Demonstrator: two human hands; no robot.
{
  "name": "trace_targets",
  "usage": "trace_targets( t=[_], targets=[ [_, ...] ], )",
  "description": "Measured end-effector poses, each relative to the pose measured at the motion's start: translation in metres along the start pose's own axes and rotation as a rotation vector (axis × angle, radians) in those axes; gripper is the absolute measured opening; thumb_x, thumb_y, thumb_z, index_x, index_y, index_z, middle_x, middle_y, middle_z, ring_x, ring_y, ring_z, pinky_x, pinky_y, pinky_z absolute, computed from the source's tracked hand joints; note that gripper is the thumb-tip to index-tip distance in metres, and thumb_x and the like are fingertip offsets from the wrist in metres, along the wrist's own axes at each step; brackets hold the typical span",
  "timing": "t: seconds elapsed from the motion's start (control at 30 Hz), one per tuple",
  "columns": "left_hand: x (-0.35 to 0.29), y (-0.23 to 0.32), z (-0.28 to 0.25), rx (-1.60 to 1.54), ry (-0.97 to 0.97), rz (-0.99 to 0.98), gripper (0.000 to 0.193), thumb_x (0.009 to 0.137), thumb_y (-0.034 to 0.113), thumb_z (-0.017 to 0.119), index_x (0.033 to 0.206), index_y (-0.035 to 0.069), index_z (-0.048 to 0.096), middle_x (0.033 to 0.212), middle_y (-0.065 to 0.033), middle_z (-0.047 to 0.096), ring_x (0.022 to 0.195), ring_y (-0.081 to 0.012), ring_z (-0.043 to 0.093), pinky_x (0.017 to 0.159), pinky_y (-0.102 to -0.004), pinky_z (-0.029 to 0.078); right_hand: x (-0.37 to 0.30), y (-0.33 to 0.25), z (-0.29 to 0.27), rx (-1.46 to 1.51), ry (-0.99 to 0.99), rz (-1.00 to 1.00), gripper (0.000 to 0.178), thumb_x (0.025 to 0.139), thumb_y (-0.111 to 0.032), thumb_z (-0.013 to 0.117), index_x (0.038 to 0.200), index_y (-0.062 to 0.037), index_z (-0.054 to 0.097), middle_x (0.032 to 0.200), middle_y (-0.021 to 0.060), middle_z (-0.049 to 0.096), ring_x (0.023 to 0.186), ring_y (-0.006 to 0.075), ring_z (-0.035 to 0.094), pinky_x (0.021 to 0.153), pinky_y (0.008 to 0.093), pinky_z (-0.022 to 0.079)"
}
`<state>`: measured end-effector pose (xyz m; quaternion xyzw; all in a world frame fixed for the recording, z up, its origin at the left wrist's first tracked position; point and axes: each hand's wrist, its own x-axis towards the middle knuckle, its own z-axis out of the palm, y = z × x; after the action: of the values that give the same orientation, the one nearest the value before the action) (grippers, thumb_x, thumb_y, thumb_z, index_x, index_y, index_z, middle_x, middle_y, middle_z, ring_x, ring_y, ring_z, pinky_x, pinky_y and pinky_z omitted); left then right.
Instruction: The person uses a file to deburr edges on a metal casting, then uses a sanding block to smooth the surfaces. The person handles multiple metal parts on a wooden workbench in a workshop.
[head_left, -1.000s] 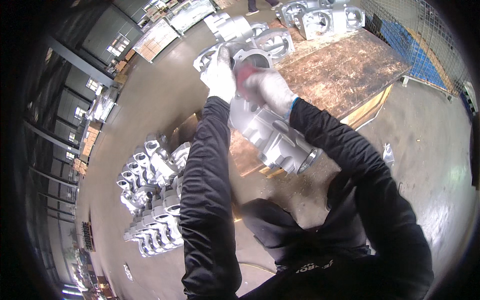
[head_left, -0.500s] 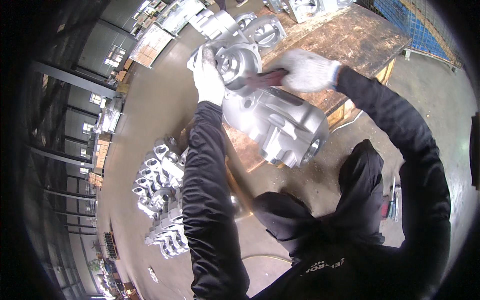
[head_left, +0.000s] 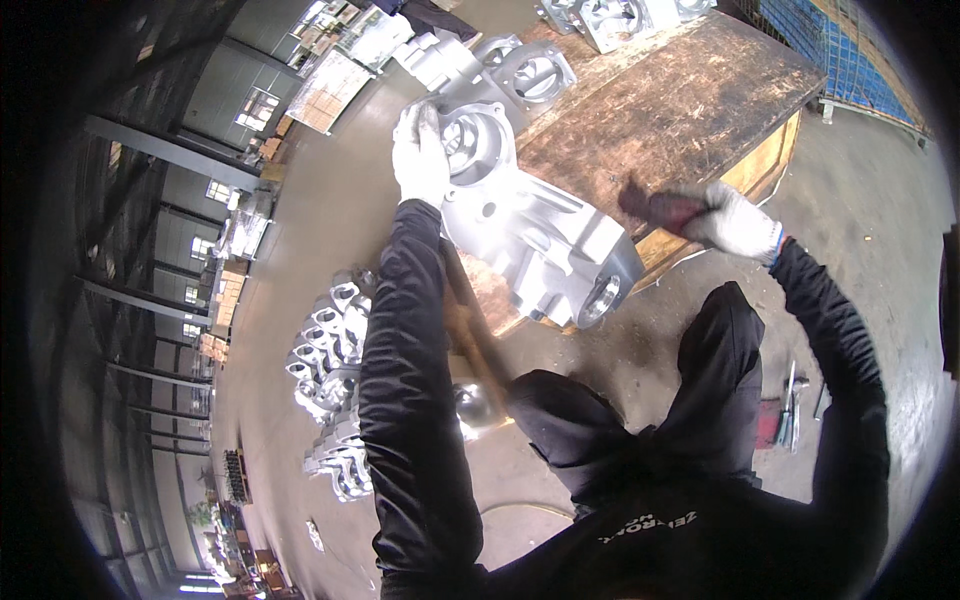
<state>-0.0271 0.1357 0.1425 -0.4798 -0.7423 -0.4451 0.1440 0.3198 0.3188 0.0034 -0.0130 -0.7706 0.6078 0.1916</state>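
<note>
A large silver metal casting (head_left: 535, 240) lies along the edge of a worn wooden bench, its round open end toward the far left. My left hand (head_left: 420, 160), in a white glove, grips the rim of that round end. My right hand (head_left: 735, 222), also gloved, is closed around a dark red hand tool (head_left: 672, 212). Motion smears the tool, so its exact kind does not show. It is held above the bench's right edge, apart from the casting.
More silver castings (head_left: 535, 75) stand farther along the wooden bench (head_left: 690, 95). Several smaller castings (head_left: 335, 330) are gathered at the left. Hand tools (head_left: 790, 415) lie on the floor right of my leg. A blue-panelled wire cage (head_left: 850, 60) stands far right. Another person's dark-clad leg (head_left: 435, 17) shows at the top.
My right hand has swung the dark red tool away from the casting's round end, toward the right and nearer to me. My left hand stays at the rim. A person's leg has appeared at the top.
</note>
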Motion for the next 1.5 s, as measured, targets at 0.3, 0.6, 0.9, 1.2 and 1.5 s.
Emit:
trace_targets(
  t=[0.3,0.6,0.9,1.2,1.5],
  targets=[
    [-0.010,0.033,0.009,0.073,0.088,-0.127,0.042,0.104,0.036,0.053,0.127,0.006,0.070,0.132,-0.0189,0.064,0.124,-0.0375,0.059,0.105,-0.0416,0.045,0.013,0.026,0.062,0.074,-0.090,0.507,0.054,0.084,-0.008,0.063,0.137,0.0025,0.063,0.111,0.0119,0.075,0.098,0.0181,0.067,0.090,0.0311,0.053],
    [-0.030,0.031,0.007,-0.263,-0.035,0.000,0.035,0.103,0.029,0.060,0.131,0.009,0.071,0.139,-0.0163,0.061,0.133,-0.0298,0.053,0.115,-0.0386,0.039,-0.050,-0.005,0.256,-0.130,0.322,-0.026,0.051,0.084,-0.006,0.069,0.135,-0.0034,0.064,0.116,0.0234,0.072,0.104,0.0358,0.072,0.092,0.0412,0.057],
    [-0.028,0.017,-0.028,0.000,-0.054,0.266,0.052,0.110,0.046,0.042,0.149,0.013,0.055,0.150,-0.0181,0.055,0.142,-0.0315,0.050,0.118,-0.0376,0.036,0.051,0.013,0.297,-0.628,-0.241,0.020,0.057,0.085,-0.022,0.065,0.141,-0.0097,0.057,0.120,0.0207,0.069,0.092,0.0349,0.072,0.074,0.0428,0.059],
    [-0.192,-0.012,-0.065,0.352,0.153,0.279,0.028,0.099,0.019,0.060,0.120,0.000,0.066,0.114,-0.0232,0.068,0.107,-0.0438,0.063,0.096,-0.0510,0.050,0.060,0.071,0.228,-1.283,-0.010,-0.466,0.036,0.090,-0.019,0.058,0.123,-0.0103,0.070,0.138,0.0094,0.062,0.110,0.0283,0.064,0.085,0.0422,0.057],
    [-0.215,-0.040,-0.049,0.045,0.171,0.039,0.031,0.105,0.019,0.053,0.125,-0.002,0.065,0.120,-0.0237,0.067,0.109,-0.0427,0.065,0.096,-0.0450,0.052,0.049,0.041,0.322,-0.482,0.033,-0.031,0.036,0.083,-0.021,0.065,0.116,-0.0065,0.070,0.096,0.0235,0.072,0.088,0.0416,0.071,0.080,0.0491,0.057]
  ],
)
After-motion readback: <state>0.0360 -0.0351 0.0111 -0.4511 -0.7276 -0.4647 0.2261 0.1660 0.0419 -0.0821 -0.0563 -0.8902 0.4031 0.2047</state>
